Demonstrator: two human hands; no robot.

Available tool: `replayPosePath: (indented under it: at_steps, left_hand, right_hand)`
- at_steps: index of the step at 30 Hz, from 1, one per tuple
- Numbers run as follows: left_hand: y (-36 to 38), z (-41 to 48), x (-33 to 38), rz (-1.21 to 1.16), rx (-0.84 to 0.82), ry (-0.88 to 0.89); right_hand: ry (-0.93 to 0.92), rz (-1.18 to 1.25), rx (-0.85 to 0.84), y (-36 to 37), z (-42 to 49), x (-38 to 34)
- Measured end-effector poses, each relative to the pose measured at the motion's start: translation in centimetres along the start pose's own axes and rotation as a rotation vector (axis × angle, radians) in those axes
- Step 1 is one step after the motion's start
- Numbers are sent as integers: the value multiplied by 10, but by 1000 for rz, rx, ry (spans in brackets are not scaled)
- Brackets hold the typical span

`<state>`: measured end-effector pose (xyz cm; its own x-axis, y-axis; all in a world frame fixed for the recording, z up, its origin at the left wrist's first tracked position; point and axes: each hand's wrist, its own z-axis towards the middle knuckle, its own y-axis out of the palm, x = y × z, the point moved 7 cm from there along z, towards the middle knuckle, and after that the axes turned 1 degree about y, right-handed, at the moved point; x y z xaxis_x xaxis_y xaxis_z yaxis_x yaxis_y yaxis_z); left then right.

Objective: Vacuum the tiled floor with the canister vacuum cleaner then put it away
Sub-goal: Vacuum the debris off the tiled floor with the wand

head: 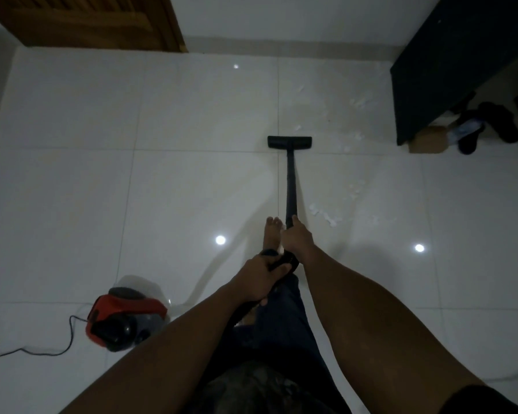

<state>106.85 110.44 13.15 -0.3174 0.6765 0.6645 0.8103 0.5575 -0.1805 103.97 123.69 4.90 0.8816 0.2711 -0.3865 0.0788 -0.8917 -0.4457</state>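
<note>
Pretty dim shot looking straight down. Both hands are on the vacuum's stick: the right hand (296,237) is wrapped around the black wand (290,180) just below the middle of the frame, and the left hand (259,276) is a bit lower and to the left, fingers curled tight around the curved handle (284,261) at the wand's near end. The wand runs straight up the picture to the flat floor head (289,141), which sits on the white tiled floor (162,174) a little right of center, right on a grout line. A bare foot (272,234) is planted just left of the right hand. The red and black canister (126,318) is parked in the lower left, well apart from the floor head, with its power cord (27,345) snaking off to the left edge. Little white paper scraps (323,215) are scattered to the right of the wand, and more lie further up toward the right. Upper left there's a wooden door (102,19), upper right a dark cabinet (431,70), and under it a cardboard box (426,143) with some dark shoes (491,124) beside it.
</note>
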Motion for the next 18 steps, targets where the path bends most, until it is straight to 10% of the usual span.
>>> replayPosePath:
  at_steps: [18]
  left_hand:
    - [-171,232,136,-16,89,-52]
  right_hand:
    - [9,67,-50,-98,214,-222]
